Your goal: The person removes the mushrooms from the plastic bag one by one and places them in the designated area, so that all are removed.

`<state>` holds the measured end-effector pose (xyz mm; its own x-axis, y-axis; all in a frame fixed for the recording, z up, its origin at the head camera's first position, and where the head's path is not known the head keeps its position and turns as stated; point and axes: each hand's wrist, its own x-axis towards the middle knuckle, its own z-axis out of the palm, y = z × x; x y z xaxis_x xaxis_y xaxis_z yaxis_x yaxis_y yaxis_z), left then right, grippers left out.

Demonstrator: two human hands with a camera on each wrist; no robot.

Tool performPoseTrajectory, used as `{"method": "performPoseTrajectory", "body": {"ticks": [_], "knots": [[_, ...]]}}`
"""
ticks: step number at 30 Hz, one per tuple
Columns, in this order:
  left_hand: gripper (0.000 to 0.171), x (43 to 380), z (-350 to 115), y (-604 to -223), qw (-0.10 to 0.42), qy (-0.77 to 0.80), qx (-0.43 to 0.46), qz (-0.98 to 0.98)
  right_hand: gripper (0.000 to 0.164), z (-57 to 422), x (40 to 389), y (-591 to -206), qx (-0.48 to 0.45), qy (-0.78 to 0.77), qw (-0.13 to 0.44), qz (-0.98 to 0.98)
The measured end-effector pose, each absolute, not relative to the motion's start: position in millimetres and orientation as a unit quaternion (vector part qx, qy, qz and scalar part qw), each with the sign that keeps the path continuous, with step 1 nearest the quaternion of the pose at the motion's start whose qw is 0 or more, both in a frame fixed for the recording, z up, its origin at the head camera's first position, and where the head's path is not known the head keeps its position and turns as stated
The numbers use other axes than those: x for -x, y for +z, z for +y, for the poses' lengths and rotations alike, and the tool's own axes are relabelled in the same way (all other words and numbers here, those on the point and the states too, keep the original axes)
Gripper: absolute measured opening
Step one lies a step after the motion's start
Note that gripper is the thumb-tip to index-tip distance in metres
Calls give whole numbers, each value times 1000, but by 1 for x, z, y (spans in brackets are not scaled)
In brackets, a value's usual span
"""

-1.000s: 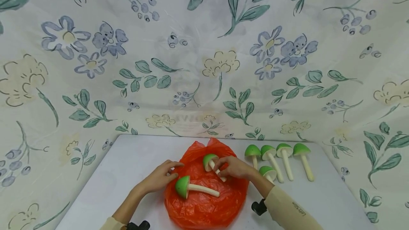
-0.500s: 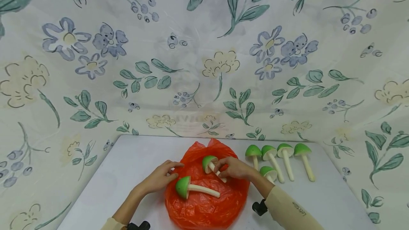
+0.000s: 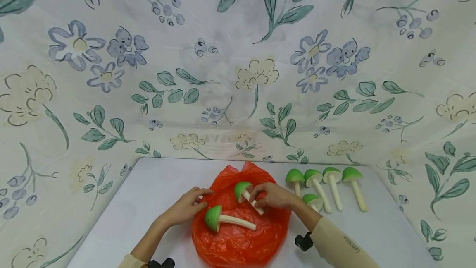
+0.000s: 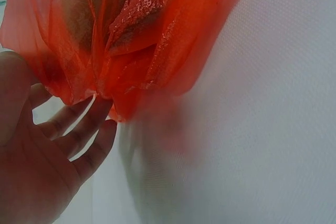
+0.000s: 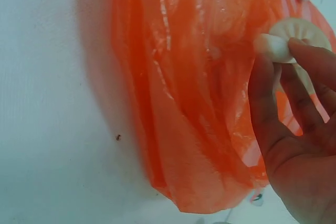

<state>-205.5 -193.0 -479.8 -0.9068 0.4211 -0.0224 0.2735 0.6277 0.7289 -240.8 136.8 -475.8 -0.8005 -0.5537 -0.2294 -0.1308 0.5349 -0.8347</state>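
Observation:
A red plastic bag [image 3: 238, 247] lies on the white table, bunched up toward its back. My left hand [image 3: 186, 206] holds the bag's left edge; in the left wrist view the film [image 4: 142, 51] hides some of its fingertips. Over the bag, my right hand [image 3: 273, 195] pinches the white stem of a green-capped toy mushroom [image 3: 241, 192], its cap pointing left. The right wrist view shows that stem's end [image 5: 274, 48] between thumb and fingers. A second toy mushroom [image 3: 236, 220] lies on its side across the bag, cap near my left hand.
Several more green-capped toy mushrooms [image 3: 332, 177] lie to the right of the bag, one [image 3: 313, 202] partly behind my right forearm. A floral sheet [image 3: 238, 73] hangs behind the white table [image 3: 148, 185] and along its sides.
The mushroom pinched in my right hand has shifted slightly left and down. My left hand, the bag and the other mushrooms stay where they were.

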Motion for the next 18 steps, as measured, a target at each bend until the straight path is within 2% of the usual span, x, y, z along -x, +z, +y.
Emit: {"method": "performPoseTrajectory", "body": {"ticks": [18], "knots": [[35,204,-194,-479,94,388,-192,897,12,150,226,-465,231,-468,279,806]]}}
